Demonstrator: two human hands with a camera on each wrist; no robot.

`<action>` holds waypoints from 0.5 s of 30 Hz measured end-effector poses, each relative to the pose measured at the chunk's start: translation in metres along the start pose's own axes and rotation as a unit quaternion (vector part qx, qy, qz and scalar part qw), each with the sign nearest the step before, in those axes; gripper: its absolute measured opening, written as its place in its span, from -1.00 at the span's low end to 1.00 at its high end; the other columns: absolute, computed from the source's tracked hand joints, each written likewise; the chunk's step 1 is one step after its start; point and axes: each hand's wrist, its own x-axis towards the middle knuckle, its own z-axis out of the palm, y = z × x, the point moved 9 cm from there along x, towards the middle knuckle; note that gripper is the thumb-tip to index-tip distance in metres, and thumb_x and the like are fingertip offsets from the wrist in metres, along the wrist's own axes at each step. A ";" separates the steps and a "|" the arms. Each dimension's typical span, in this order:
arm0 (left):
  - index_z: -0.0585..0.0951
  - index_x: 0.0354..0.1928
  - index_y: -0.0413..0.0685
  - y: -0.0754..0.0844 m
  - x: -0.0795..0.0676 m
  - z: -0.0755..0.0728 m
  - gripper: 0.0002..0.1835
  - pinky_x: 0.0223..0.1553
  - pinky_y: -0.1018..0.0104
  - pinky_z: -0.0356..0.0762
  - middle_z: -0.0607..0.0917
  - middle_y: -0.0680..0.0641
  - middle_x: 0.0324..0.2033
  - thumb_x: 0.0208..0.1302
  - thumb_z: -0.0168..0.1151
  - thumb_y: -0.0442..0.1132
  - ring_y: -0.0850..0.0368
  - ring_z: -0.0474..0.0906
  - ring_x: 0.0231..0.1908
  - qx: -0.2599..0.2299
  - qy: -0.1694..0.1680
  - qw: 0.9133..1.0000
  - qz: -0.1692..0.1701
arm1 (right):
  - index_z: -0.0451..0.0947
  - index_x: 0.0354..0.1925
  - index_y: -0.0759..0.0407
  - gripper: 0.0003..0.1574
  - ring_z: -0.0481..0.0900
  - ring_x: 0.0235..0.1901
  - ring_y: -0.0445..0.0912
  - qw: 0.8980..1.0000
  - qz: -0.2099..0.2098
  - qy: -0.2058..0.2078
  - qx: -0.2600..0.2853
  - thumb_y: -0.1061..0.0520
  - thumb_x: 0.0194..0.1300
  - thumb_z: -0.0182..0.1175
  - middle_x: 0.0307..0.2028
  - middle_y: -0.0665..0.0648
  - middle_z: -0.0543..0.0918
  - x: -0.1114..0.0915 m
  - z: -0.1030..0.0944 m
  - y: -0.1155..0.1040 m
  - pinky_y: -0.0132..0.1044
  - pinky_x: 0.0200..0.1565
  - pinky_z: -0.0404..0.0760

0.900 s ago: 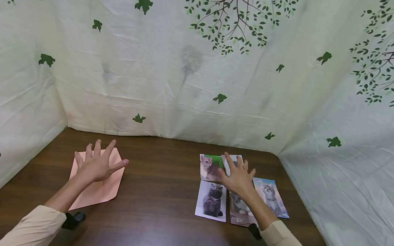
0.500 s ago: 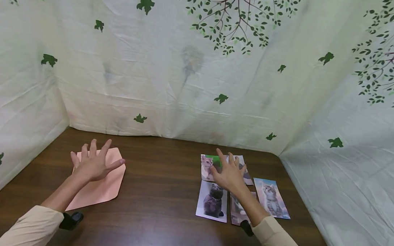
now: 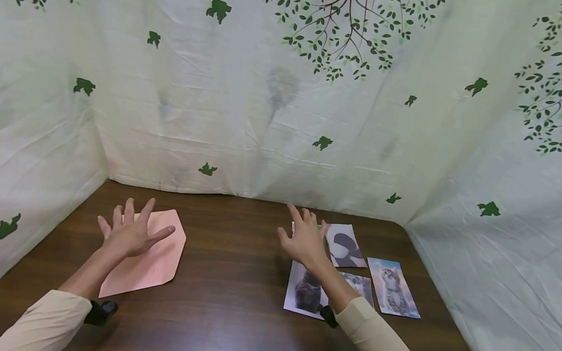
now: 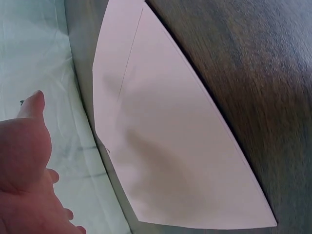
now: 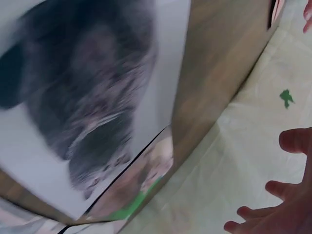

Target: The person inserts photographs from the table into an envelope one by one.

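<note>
At the left, my left hand (image 3: pixel 132 237) is spread above a pink envelope (image 3: pixel 149 274). The left wrist view shows a gap between that hand (image 4: pixel 24 165) and the envelope, with a shadow cast on the paper. My right hand (image 3: pixel 304 243), fingers apart and holding nothing, hovers over the left part of a group of cat pictures. Beneath its wrist lies a dark grey cat picture (image 3: pixel 300 300). A picture with a green patch (image 5: pixel 134 200) is mostly hidden by the hand. A grey-and-white picture (image 3: pixel 345 245), a partly covered picture (image 3: pixel 358 284) and a kitten picture (image 3: pixel 393 290) lie to the right.
The brown wooden table (image 3: pixel 231 277) spans between the envelope and the pictures. Pale cloth (image 3: pixel 246 107) printed with leaves and branches hangs behind the table and along both sides. Black straps with small devices (image 3: pixel 100 313) sit on the wrists.
My right hand has swept left across the pictures, uncovering the grey-and-white one at the back right. My left hand has shifted slightly left over the envelope. The pictures stay in place.
</note>
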 end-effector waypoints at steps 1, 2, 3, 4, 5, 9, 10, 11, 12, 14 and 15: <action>-0.19 0.61 -0.14 0.000 0.000 -0.001 0.16 0.16 -0.71 -0.61 -0.28 -0.69 0.44 0.30 0.00 0.48 -0.81 -0.35 0.38 0.001 0.001 1.000 0.000 | 0.24 0.53 -0.12 -0.15 0.19 0.48 0.33 1.000 0.000 -0.006 -0.003 -0.22 0.35 0.13 0.40 0.34 0.39 0.001 0.003 -0.003 0.52 0.36 -0.07; -0.18 0.61 -0.14 0.000 0.000 -0.001 0.16 0.16 -0.71 -0.61 -0.28 -0.69 0.44 0.30 0.00 0.49 -0.81 -0.36 0.38 0.002 0.001 1.000 0.000 | 0.23 0.53 -0.14 -0.15 0.16 0.49 0.35 1.000 0.001 -0.013 -0.004 -0.23 0.35 0.13 0.41 0.35 0.37 0.002 0.005 -0.005 0.52 0.36 -0.09; -0.17 0.61 -0.15 0.000 0.000 -0.002 0.16 0.16 -0.71 -0.61 -0.28 -0.69 0.44 0.30 0.01 0.48 -0.81 -0.36 0.38 0.002 0.001 1.000 0.000 | 0.22 0.54 -0.15 -0.15 0.15 0.49 0.35 1.000 0.001 -0.018 -0.007 -0.23 0.36 0.13 0.41 0.34 0.38 0.003 0.008 -0.008 0.52 0.36 -0.09; -0.17 0.61 -0.15 -0.001 0.000 -0.002 0.16 0.16 -0.71 -0.61 -0.29 -0.70 0.44 0.30 0.01 0.49 -0.81 -0.36 0.38 0.003 0.000 1.000 -0.002 | 0.22 0.54 -0.15 -0.16 0.14 0.49 0.36 1.000 0.001 -0.023 -0.011 -0.24 0.37 0.12 0.41 0.34 0.38 0.004 0.010 -0.011 0.52 0.36 -0.09; -0.17 0.61 -0.14 -0.001 0.000 -0.002 0.17 0.16 -0.71 -0.62 -0.29 -0.69 0.44 0.30 0.01 0.49 -0.81 -0.37 0.38 0.003 -0.001 1.000 -0.004 | 0.22 0.53 -0.16 -0.16 0.15 0.49 0.36 1.000 -0.001 -0.025 -0.013 -0.25 0.37 0.11 0.41 0.34 0.39 0.005 0.013 -0.015 0.52 0.36 -0.09; -0.16 0.61 -0.14 -0.003 0.000 -0.002 0.16 0.18 -0.70 -0.61 -0.30 -0.69 0.44 0.29 0.03 0.48 -0.80 -0.37 0.39 -0.002 -0.001 1.000 -0.011 | 0.28 0.49 -0.13 -0.22 0.35 0.37 0.28 0.999 -0.021 -0.015 -0.023 -0.24 0.38 0.10 0.30 0.25 0.53 0.009 0.018 -0.032 0.44 0.35 0.02; -0.16 0.61 -0.14 -0.004 0.000 -0.002 0.16 0.18 -0.70 -0.61 -0.30 -0.68 0.44 0.29 0.03 0.48 -0.79 -0.37 0.39 -0.001 -0.001 1.000 -0.012 | 0.31 0.48 -0.12 -0.24 0.40 0.33 0.26 0.999 -0.027 -0.009 -0.022 -0.23 0.38 0.10 0.26 0.23 0.57 0.010 0.019 -0.037 0.41 0.33 0.05; -0.15 0.61 -0.14 -0.004 0.000 -0.002 0.16 0.19 -0.70 -0.59 -0.29 -0.68 0.44 0.29 0.04 0.48 -0.79 -0.36 0.39 -0.001 0.000 1.000 -0.013 | 0.33 0.45 -0.11 -0.26 0.44 0.28 0.23 0.999 -0.032 -0.003 -0.021 -0.22 0.38 0.10 0.23 0.20 0.60 0.011 0.020 -0.042 0.38 0.31 0.09; -0.15 0.60 -0.14 -0.004 -0.001 -0.003 0.16 0.19 -0.70 -0.58 -0.29 -0.68 0.44 0.28 0.05 0.48 -0.79 -0.36 0.39 0.000 0.000 1.000 -0.014 | 0.36 0.43 -0.10 -0.29 0.48 0.24 0.21 0.999 -0.036 0.001 -0.019 -0.21 0.38 0.10 0.20 0.17 0.63 0.012 0.020 -0.047 0.35 0.29 0.13; -0.14 0.60 -0.15 -0.004 -0.001 -0.003 0.16 0.19 -0.70 -0.57 -0.29 -0.68 0.44 0.28 0.06 0.47 -0.79 -0.35 0.39 0.001 0.000 1.000 -0.014 | 0.41 0.38 -0.07 -0.34 0.53 0.18 0.19 0.999 -0.042 0.008 -0.007 -0.18 0.38 0.11 0.17 0.16 0.67 0.015 0.022 -0.056 0.29 0.25 0.18; -0.14 0.60 -0.15 -0.003 -0.001 -0.004 0.16 0.19 -0.70 -0.58 -0.29 -0.68 0.44 0.29 0.05 0.47 -0.79 -0.36 0.39 0.001 -0.001 1.000 -0.014 | 0.43 0.36 -0.06 -0.36 0.54 0.17 0.19 0.999 -0.043 0.009 0.004 -0.16 0.37 0.13 0.16 0.16 0.67 0.017 0.023 -0.061 0.27 0.23 0.20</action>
